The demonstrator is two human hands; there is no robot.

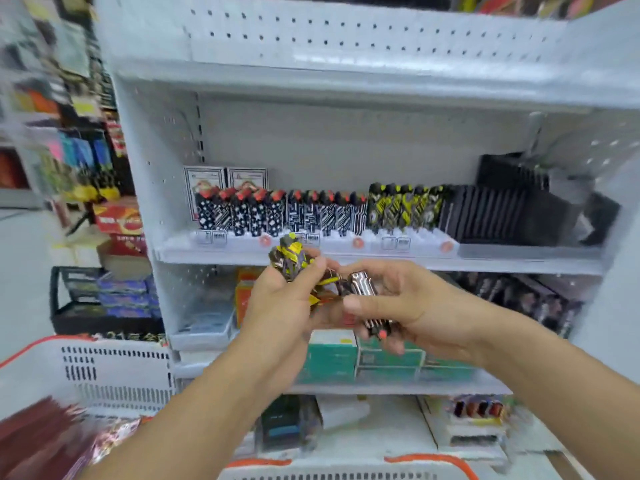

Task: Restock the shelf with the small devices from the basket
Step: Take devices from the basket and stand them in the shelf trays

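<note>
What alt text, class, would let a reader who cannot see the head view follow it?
A person's left hand grips yellow-and-black patterned small devices while the right hand holds a black-and-silver striped one, before a white metal shelf lined with similar upright devices. A white plastic basket sits lower left.

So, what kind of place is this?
Most likely a retail shop aisle: white pegboard shelving, a row of patterned small devices behind price labels, and a plastic shopping basket.

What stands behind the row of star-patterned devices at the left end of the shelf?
Two white printed cards or boxes stand upright behind the star-patterned devices. Their lower parts are covered by the row; the print is too blurred to read.
</note>
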